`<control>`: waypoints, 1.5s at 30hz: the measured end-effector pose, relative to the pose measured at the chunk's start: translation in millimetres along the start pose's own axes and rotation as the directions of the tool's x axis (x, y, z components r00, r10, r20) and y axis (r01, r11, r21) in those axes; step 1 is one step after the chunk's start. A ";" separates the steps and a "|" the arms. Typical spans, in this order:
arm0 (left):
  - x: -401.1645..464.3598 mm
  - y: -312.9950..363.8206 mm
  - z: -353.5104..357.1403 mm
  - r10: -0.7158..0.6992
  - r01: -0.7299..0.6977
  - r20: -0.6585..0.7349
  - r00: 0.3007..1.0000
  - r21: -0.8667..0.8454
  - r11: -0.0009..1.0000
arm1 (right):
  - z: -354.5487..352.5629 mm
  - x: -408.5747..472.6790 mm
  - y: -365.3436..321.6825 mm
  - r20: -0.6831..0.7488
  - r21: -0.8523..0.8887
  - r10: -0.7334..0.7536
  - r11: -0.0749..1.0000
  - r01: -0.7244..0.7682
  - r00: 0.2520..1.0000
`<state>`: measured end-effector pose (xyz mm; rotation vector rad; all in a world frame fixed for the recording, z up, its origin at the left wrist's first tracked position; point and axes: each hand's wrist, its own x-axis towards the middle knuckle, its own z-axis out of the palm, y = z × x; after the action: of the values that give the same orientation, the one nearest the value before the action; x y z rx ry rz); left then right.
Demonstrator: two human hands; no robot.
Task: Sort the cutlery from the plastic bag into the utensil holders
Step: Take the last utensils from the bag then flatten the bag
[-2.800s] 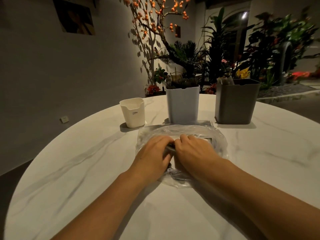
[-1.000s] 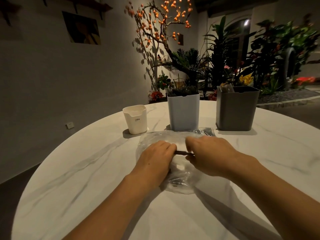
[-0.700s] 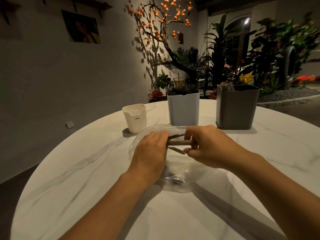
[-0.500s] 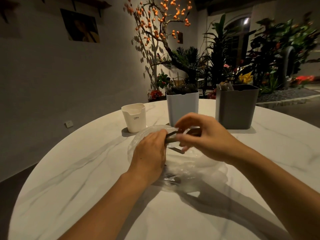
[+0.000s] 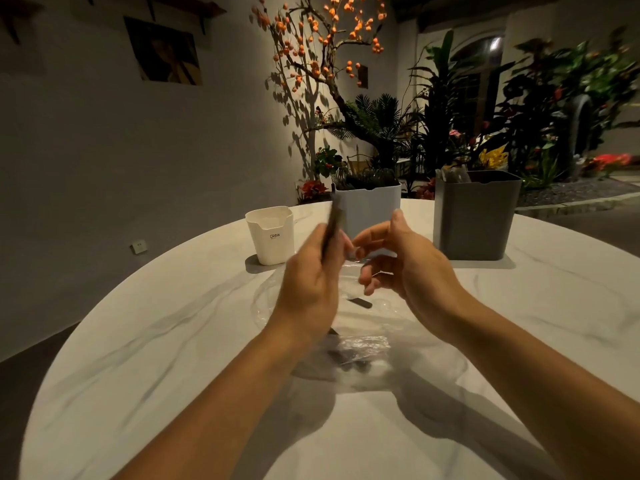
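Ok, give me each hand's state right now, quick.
Left hand: grips a dark, blurred utensil that points upward.
Right hand: open, fingers loosely curled, holding nothing I can see, raised above the plastic bag.

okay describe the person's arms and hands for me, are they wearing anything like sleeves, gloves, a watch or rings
Both forearms are bare as far as the frame shows: no sleeves, no gloves. The left hand and right hand show no watch, bracelet or ring, though the left hand is motion-blurred. Fingernails look short and unpainted.
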<state>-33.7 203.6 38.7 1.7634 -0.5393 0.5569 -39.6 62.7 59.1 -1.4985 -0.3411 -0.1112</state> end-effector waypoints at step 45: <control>-5.1 -4.0 -15.0 0.534 -0.325 -0.040 0.844 0.755 0.569 | -4.3 -2.1 -4.4 0.057 -0.357 0.166 0.924 -0.135 0.984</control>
<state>-36.7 219.5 36.1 2.2513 -0.6120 1.5246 -42.2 57.8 62.6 -1.8847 -0.2829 0.0176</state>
